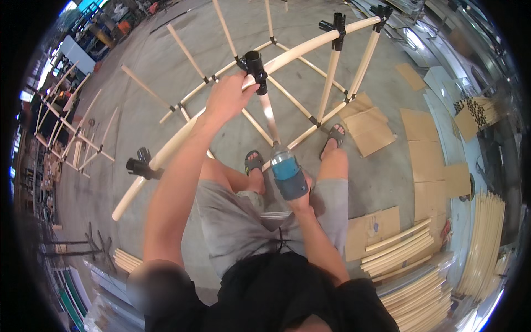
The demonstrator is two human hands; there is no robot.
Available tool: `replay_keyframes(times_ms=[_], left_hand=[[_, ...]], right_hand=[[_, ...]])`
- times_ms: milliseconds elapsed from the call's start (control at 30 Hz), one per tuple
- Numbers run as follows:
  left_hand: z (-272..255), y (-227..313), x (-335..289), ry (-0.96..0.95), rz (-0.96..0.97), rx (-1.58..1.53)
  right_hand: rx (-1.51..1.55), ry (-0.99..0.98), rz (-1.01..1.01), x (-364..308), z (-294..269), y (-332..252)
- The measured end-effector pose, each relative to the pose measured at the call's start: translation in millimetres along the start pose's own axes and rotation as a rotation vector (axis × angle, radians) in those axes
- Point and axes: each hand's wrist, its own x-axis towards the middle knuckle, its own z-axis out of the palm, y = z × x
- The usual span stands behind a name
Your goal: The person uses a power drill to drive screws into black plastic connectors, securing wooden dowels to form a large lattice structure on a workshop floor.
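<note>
My left hand (229, 95) is closed round a long cream pipe (182, 135), right beside a black pipe joint (255, 66). Its thumb and fingertips reach against that joint. Lower down, in front of my shorts, my right hand (301, 200) grips a power driver (287, 170) with a grey nose, blue body and dark grey back end. The driver's nose points away from me, near a cream upright (267, 113) that runs down from the joint. Most of the right-hand fingers are hidden under the tool.
Another black joint (142, 164) sits near the pipe's near-left end. Uprights and a lower frame (298, 135) with black joints stand ahead. Flattened cardboard (365, 127) lies to the right, with stacked pipes (417, 296) at lower right. A second pipe frame (74, 133) stands at left.
</note>
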Motion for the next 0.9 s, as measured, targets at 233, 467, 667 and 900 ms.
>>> replay_keyframes(times_ms=[233,467,667,900], left_hand=[[7,13,-8,0.140,0.042,0.153],[14,5,-7,0.163,0.028,0.228],[3,15,-8,0.151,0.029,0.212],[64,24,-79,0.560,-0.038,-0.221]], right_hand=[[-0.087,-0.045,0.063,21,-12,-22],[-0.615,-0.114,-0.296,59,-17,-45],[-0.867,-0.101,-0.380,84,-28,-40],[-0.630,0.005,-0.066,86,-28,-79]])
